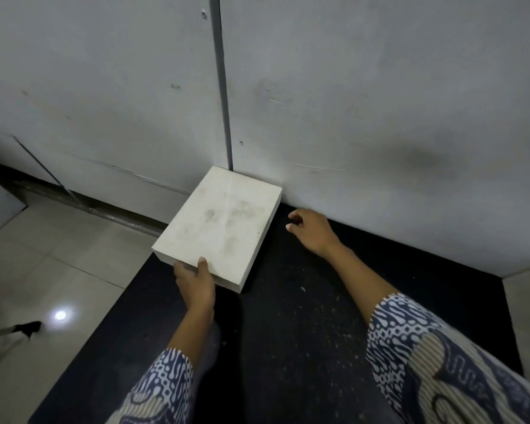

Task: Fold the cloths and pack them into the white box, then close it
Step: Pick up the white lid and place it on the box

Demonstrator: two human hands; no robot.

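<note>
The white box (218, 221) lies flat on the black table (303, 316), lid down and closed, its far corner against the grey wall. The lid shows faint grey smudges. My left hand (195, 281) grips the box's near edge, thumb on top of the lid and fingers under the side. My right hand (311, 229) hovers just to the right of the box, fingers loosely curled, touching nothing. No cloths are in view.
A grey panelled wall (349, 102) stands directly behind the table. Pale floor tiles (43, 270) lie to the left, below the table's left edge. A dark-tipped pole (25, 328) pokes in at the far left. Patterned blue-and-white sleeves cover both forearms.
</note>
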